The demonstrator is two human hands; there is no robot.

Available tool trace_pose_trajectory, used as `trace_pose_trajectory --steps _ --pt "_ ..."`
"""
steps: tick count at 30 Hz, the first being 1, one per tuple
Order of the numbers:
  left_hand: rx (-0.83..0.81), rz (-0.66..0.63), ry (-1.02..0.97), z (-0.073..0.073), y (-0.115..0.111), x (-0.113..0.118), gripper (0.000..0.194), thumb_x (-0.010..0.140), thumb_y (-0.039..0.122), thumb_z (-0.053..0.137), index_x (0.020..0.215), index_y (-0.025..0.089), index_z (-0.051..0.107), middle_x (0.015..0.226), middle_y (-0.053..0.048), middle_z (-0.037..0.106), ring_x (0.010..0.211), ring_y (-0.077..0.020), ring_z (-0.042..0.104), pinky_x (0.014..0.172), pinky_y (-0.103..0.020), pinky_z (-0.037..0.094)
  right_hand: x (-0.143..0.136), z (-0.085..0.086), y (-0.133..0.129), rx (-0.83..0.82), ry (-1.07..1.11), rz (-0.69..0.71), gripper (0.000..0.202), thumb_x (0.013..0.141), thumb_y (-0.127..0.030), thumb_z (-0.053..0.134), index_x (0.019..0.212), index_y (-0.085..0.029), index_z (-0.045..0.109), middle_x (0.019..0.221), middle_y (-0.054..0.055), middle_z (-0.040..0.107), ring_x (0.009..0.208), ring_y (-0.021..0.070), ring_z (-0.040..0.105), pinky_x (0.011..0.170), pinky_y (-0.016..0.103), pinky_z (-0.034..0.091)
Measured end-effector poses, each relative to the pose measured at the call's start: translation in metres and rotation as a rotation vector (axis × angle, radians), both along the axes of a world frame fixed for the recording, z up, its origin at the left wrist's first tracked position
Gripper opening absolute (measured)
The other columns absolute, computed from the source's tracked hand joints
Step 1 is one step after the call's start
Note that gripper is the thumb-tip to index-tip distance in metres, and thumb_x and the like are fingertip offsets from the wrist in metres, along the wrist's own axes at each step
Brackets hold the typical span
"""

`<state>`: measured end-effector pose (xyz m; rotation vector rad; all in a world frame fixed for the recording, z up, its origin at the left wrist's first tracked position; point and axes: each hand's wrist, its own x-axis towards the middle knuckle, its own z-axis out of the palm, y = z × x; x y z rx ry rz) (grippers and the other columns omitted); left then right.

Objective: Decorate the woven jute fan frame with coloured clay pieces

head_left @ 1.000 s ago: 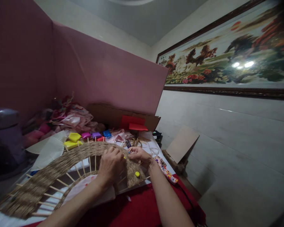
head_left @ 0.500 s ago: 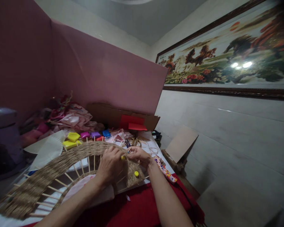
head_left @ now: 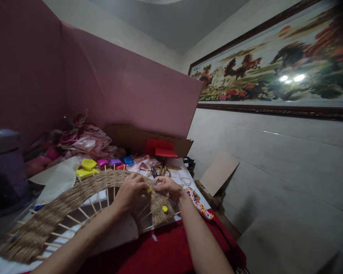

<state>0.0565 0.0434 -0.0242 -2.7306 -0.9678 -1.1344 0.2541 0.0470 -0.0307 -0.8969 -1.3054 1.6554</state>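
A curved band of brown woven cord on thin wooden sticks (head_left: pixel 60 201) arches across the table. My left hand (head_left: pixel 133 192) rests over the band's right part, fingers bent down, with a small yellow piece at its fingertips. Just to its right, my right hand (head_left: pixel 168 187) has its fingers pinched together at the band's upper edge; a tiny blue bit shows at the fingertips. A round yellow piece (head_left: pixel 165 209) lies on the weave below my right hand.
Yellow packets (head_left: pixel 88 164), a purple packet (head_left: pixel 115 163) and a blue packet (head_left: pixel 128 160) lie behind the band. Pliers (head_left: pixel 154 172) and loose cord sit beyond my hands. A flowered strip (head_left: pixel 199 205) lies right, red cloth (head_left: pixel 171 247) in front, a purple container (head_left: pixel 5 171) far left.
My left hand and forearm have shifted slightly left, and the pale pink patch under the forearm is now mostly covered. My right hand has hardly moved.
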Motion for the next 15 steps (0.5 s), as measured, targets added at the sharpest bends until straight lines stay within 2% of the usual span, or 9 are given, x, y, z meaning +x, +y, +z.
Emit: trace_pose_trajectory --steps 7,10,15 --pt "-0.004 -0.087 0.039 0.005 0.003 0.001 0.021 0.069 0.010 0.061 0.072 0.028 0.071 0.070 -0.001 0.060 0.077 -0.0187 0.047 0.071 -0.033 0.036 0.001 -0.001 0.001 0.007 0.004 0.003 0.043 0.050 -0.020 0.083 0.086 -0.012 0.063 0.053 -0.008 0.055 0.044 0.0027 0.044 0.046 0.016 0.028" --pt "-0.029 -0.102 0.056 0.007 0.006 0.002 0.020 0.068 0.010 0.061 0.069 0.027 0.070 0.069 -0.001 0.060 0.076 -0.0182 0.047 0.071 -0.032 0.037 0.001 -0.002 0.001 0.003 -0.001 0.010 0.043 0.050 -0.020 0.083 0.087 -0.012 0.063 0.057 -0.006 0.058 0.047 0.0038 0.047 0.048 0.016 0.031" --pt "-0.046 -0.178 0.054 0.008 0.014 -0.002 0.026 0.072 0.010 0.059 0.083 0.030 0.070 0.073 0.000 0.062 0.077 -0.0174 0.048 0.072 -0.032 0.037 0.001 -0.002 0.002 0.002 -0.001 0.005 0.046 0.047 -0.021 0.083 0.087 -0.012 0.062 0.065 -0.003 0.063 0.054 0.0068 0.053 0.054 0.018 0.036"
